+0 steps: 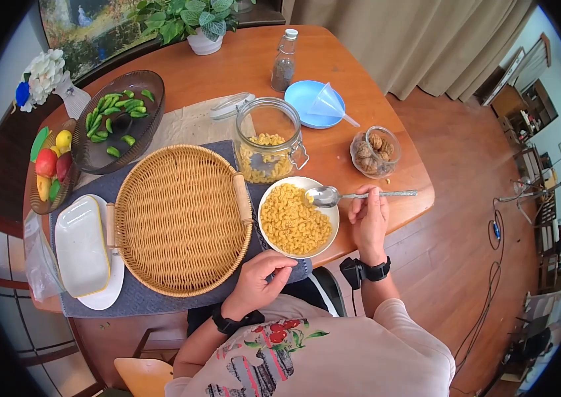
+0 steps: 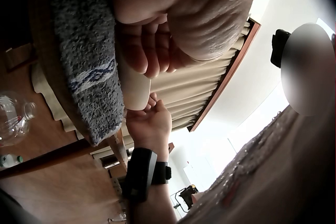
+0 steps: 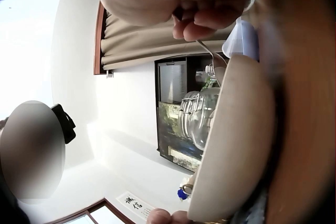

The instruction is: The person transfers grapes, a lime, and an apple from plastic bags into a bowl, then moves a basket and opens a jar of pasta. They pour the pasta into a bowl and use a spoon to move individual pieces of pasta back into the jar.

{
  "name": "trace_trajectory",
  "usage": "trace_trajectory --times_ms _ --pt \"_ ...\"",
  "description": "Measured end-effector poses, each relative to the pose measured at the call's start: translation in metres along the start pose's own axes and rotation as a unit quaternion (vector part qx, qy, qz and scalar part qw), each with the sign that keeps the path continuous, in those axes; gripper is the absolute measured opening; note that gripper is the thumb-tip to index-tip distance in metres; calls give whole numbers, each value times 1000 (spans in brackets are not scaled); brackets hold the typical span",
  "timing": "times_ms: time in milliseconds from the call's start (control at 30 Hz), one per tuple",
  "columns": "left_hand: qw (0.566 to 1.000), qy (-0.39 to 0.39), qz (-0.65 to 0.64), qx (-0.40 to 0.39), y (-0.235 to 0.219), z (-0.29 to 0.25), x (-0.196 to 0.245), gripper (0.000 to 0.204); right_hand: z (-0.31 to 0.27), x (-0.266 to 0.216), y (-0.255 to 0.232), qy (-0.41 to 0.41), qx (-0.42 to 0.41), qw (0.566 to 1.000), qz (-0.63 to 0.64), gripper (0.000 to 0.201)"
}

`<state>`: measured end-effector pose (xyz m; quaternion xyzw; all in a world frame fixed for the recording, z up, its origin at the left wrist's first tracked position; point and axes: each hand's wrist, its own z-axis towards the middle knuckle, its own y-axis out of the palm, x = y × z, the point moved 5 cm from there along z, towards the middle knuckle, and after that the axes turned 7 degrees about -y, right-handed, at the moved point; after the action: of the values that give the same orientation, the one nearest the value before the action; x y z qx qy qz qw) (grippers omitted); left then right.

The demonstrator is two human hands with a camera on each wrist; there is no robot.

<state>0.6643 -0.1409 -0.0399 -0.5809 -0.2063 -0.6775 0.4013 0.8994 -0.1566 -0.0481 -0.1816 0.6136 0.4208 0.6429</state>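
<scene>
My right hand [image 1: 370, 221] pinches the handle of a metal spoon [image 1: 323, 196], whose bowl end lies over the pasta at the right side of a white bowl [image 1: 334, 228]. Short curved macaroni [image 1: 293, 221] fills that bowl. My left hand [image 1: 264, 278], fingers loosely bent, rests right at the bowl's near rim. In the left wrist view its fingers [image 2: 152, 50] overlap the bowl's side [image 2: 135, 90]. Behind the bowl a clip-top glass jar [image 1: 267, 142] stands with its lid swung back and some macaroni inside.
A round wicker tray [image 1: 181, 218] lies left on a blue-grey cloth [image 1: 148, 301], beside a white dish [image 1: 82, 245]. Farther back are a plate of green peppers [image 1: 118, 122], a fruit basket [image 1: 52, 165], a blue plate with a funnel [image 1: 327, 106], a bottle [image 1: 283, 63] and a walnut jar [image 1: 376, 152].
</scene>
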Motion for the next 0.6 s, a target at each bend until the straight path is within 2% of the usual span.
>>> trace_trajectory --times_ms 200,267,333,467,600 --pt "1000 3 -5 11 1 0 0 13 9 -22 7 -10 13 997 74 31" --pt "1000 4 -10 22 0 0 1 13 17 -39 18 -76 -4 994 81 30" --pt "1000 1 -12 21 0 1 1 13 24 -50 30 -95 -13 991 98 29" --pt "1000 4 -7 22 0 0 1 13 28 -67 66 -140 -72 982 100 30" --pt "1000 8 0 8 1 0 0 13 19 -69 93 -169 -129 976 41 34"
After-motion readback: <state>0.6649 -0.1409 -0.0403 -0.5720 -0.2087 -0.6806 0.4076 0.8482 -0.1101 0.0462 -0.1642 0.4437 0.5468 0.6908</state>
